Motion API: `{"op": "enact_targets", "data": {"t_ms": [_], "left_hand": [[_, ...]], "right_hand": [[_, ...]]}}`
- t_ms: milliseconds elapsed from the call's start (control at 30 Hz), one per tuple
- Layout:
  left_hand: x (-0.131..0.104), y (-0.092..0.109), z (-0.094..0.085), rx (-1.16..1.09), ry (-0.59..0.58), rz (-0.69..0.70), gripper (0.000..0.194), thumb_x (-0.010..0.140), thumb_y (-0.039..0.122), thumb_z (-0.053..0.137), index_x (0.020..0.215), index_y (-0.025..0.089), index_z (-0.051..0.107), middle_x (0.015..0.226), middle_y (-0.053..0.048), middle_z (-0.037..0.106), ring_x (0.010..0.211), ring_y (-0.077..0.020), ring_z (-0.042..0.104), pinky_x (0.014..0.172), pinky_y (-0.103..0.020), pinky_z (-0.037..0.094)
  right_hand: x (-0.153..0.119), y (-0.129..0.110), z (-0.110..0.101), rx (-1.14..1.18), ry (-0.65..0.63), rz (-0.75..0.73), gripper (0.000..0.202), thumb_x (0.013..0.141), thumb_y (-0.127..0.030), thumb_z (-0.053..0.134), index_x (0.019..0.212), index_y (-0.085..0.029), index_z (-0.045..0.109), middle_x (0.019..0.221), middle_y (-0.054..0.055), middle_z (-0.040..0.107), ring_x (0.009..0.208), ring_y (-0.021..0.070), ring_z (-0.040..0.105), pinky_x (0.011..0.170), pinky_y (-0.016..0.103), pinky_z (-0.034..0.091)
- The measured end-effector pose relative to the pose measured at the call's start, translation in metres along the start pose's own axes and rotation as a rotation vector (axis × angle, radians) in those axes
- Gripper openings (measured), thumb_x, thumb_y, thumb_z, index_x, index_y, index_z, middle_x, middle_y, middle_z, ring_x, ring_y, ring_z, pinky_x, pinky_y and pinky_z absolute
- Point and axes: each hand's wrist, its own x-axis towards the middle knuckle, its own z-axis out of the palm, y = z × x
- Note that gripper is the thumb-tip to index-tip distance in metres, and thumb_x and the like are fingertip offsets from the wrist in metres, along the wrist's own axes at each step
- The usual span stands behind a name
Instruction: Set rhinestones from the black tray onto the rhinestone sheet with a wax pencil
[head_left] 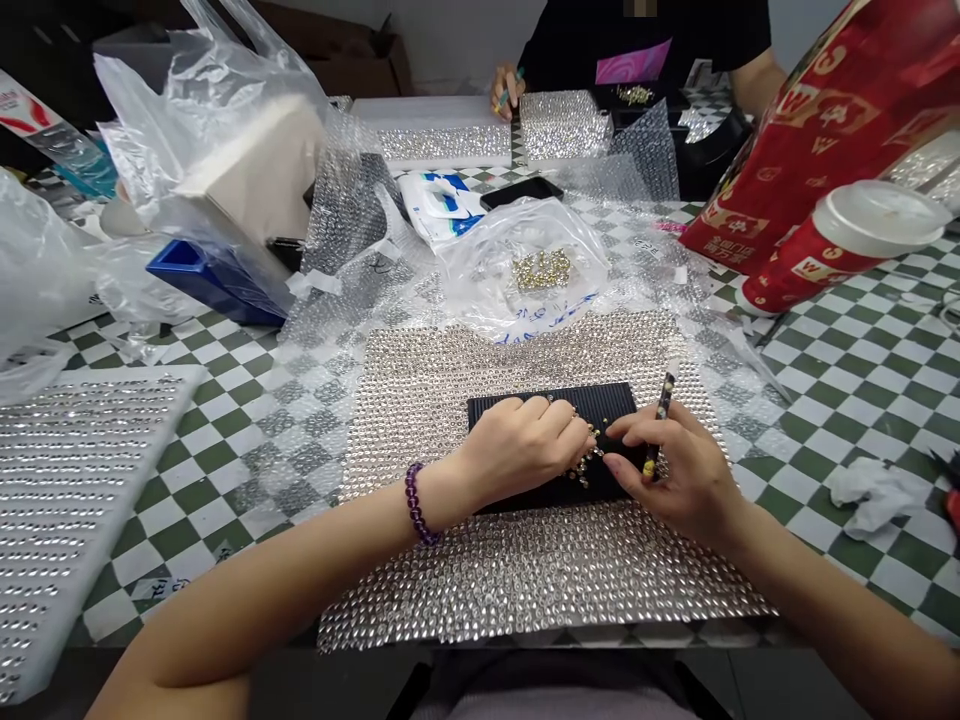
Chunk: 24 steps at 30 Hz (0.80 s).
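Note:
A black ridged tray lies on a wide sheet of silvery studs. Over its middle is my left hand, fingers curled closed, with small gold beads beside its fingertips; what it pinches, if anything, is hidden. My right hand is at the tray's right end and holds a dark patterned pen upright between its fingers. The thumb and a fingertip of that hand come close to the beads. Behind the tray, a clear plastic bag holds more gold beads.
At the left lie a studded white board and a blue box. A red cup and red paper bag stand at the right. Crumpled tissue lies on the checked cloth. Across the table sits a person in black.

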Motion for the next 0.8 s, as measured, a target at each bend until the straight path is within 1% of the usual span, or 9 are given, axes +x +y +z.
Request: {"op": "enact_targets", "data": {"t_ms": [67,133,267,367,433,600,700,800], "left_hand": [[0.0,-0.001,0.001,-0.002,-0.024,0.03,0.033,0.106,0.035,0.063,0.082,0.016,0.051,0.073,0.004,0.046,0.061,-0.0108,0.047,0.052,-0.021,0.039],[0.0,-0.001,0.001,-0.009,-0.051,0.064,0.031,0.106,0.034,0.063,0.084,0.016,0.052,0.074,0.004,0.047,0.061,-0.0105,0.048,0.052,-0.02,0.039],[0.003,-0.004,-0.002,-0.038,-0.083,0.162,0.018,0.103,0.023,0.066,0.09,0.014,0.057,0.08,0.002,0.053,0.066,-0.011,0.053,0.056,-0.02,0.045],[0.005,-0.005,-0.004,-0.057,-0.082,0.208,0.009,0.103,0.021,0.065,0.1,0.013,0.061,0.085,0.001,0.057,0.071,-0.0122,0.056,0.061,-0.022,0.05],[0.006,-0.006,-0.005,-0.064,-0.081,0.218,0.009,0.103,0.021,0.065,0.102,0.013,0.062,0.086,0.001,0.057,0.072,-0.0125,0.057,0.061,-0.022,0.05],[0.005,-0.006,-0.009,-0.073,-0.088,0.223,0.021,0.103,0.024,0.065,0.087,0.015,0.056,0.082,0.001,0.054,0.071,-0.0126,0.054,0.061,-0.023,0.048],[0.003,-0.005,-0.009,-0.063,-0.1,0.186,0.019,0.103,0.023,0.064,0.087,0.015,0.056,0.085,0.0,0.056,0.072,-0.0133,0.055,0.06,-0.023,0.047],[0.001,-0.003,-0.008,-0.06,-0.092,0.147,0.018,0.102,0.023,0.064,0.088,0.015,0.056,0.082,0.001,0.054,0.069,-0.0131,0.053,0.057,-0.023,0.044]], "right_hand": [[0.0,0.001,0.0,-0.009,0.0,-0.01,0.019,0.095,-0.017,0.068,0.105,-0.025,0.054,0.089,0.004,0.075,0.078,0.0234,0.067,0.074,0.04,0.053],[0.001,0.001,-0.001,-0.018,0.001,-0.023,0.018,0.095,-0.017,0.067,0.105,-0.024,0.054,0.089,0.004,0.075,0.077,0.023,0.067,0.072,0.04,0.053],[0.001,0.002,-0.002,-0.038,-0.014,-0.071,0.018,0.095,-0.018,0.067,0.107,-0.023,0.055,0.092,0.007,0.075,0.082,0.0247,0.067,0.073,0.039,0.055],[0.002,0.001,-0.002,-0.046,-0.028,-0.085,0.019,0.094,-0.018,0.067,0.108,-0.023,0.055,0.093,0.007,0.075,0.084,0.0251,0.067,0.074,0.04,0.057],[0.002,0.001,-0.003,-0.043,-0.026,-0.084,0.02,0.094,-0.017,0.067,0.109,-0.024,0.056,0.094,0.007,0.075,0.082,0.0249,0.066,0.074,0.04,0.056],[0.001,0.002,-0.002,-0.044,-0.032,-0.08,0.025,0.091,-0.015,0.069,0.111,-0.024,0.057,0.094,0.007,0.076,0.084,0.0258,0.067,0.075,0.04,0.055],[0.001,0.001,-0.001,-0.049,-0.041,-0.076,0.027,0.09,-0.015,0.069,0.113,-0.025,0.059,0.093,0.006,0.076,0.086,0.0259,0.068,0.076,0.04,0.055],[0.003,-0.002,-0.002,-0.054,-0.056,-0.107,0.024,0.091,-0.017,0.07,0.111,-0.024,0.058,0.095,0.006,0.077,0.087,0.0251,0.069,0.078,0.039,0.056]]}}
